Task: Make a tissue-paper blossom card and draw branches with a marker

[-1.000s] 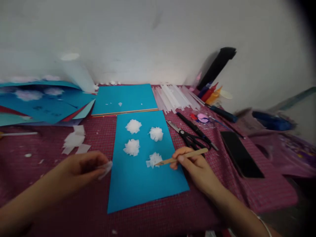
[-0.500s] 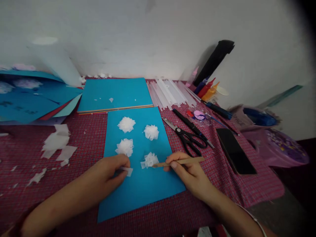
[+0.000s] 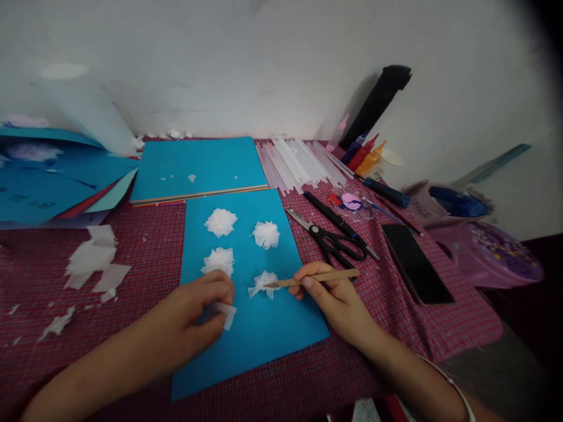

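Note:
My right hand pinches a thin wooden stick. The stick's pointed left end touches the lower right white tissue-paper puff. Between the thumb and fingers of my left hand is a small translucent white tissue-paper piece, partly hidden by the fingers. Both hands are over a blue sheet of paper. Other white puffs sit on it: an upper left puff, an upper right puff, and a lower left puff just beyond my left fingers.
Black-handled scissors, a black pen-like tool and a phone lie to the right. Tissue squares are on the left of the checked cloth. Behind are stacked coloured sheets, white sticks and paint bottles.
The stick has shifted left and slightly up, its tip now over the puff's middle. My left hand's fingers have opened a little around the tissue piece, more of which shows.

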`<control>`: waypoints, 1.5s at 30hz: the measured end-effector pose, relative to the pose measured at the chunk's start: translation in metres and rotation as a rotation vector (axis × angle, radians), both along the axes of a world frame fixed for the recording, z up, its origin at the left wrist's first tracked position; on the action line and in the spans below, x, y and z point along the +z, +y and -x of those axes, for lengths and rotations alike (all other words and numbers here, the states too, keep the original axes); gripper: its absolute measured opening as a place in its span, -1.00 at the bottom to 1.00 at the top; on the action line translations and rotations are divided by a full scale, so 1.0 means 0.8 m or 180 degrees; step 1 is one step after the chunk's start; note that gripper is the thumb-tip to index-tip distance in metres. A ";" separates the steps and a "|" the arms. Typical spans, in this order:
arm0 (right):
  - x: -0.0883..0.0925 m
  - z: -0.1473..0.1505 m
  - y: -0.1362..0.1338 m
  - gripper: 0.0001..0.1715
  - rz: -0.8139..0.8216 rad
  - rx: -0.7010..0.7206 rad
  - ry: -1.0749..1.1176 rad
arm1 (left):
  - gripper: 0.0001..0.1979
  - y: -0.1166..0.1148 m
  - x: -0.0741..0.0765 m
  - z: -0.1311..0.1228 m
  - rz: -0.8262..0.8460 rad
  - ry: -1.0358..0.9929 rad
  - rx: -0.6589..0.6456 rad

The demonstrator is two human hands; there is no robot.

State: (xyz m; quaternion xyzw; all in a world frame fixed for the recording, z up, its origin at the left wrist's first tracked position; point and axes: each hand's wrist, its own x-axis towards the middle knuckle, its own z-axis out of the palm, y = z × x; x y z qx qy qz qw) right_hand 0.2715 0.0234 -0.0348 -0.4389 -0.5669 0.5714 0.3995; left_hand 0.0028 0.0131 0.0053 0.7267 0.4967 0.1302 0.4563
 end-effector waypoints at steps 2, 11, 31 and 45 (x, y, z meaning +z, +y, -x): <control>0.000 -0.001 0.001 -0.81 0.0030 -0.0013 0.0018 | -0.82 0.004 0.005 -0.016 0.0027 -0.0060 -0.0101; 0.001 -0.004 0.003 -0.80 0.0096 0.0065 0.0054 | -0.92 0.028 -0.037 -0.046 -0.0163 0.0149 0.0110; 0.005 -0.004 0.004 -0.78 0.0090 -0.0025 0.0107 | -0.79 0.035 -0.025 -0.043 -0.0051 0.0200 0.0198; 0.002 -0.010 -0.016 -0.79 -0.0968 0.0441 -0.0544 | -0.77 0.034 -0.037 -0.048 -0.0146 0.0214 0.0442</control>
